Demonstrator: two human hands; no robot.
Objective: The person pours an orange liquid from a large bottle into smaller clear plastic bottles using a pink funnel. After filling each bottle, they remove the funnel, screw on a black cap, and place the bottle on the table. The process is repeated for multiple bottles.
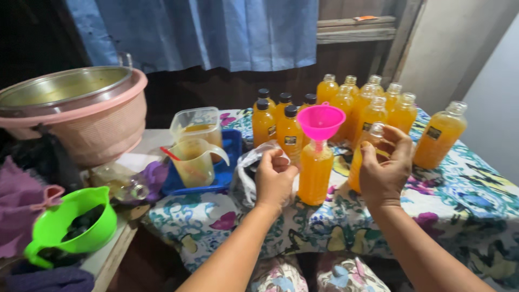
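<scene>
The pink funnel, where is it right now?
In the head view the pink funnel sits in the neck of an orange-filled bottle at table centre, between the left hand and right hand.

**Table under floral cloth, crowded with bottles**

Table [470,216] covered in a flower-print cloth. Uncapped bottles of orange liquid [373,103] clustered at the far side; black-capped bottles [281,121] just left of them. One bottle with a pink funnel [315,173] stands near the front. Blue tray [230,162] at left edge, holding a plastic jug [194,162] and a clear tub [195,125].
</scene>
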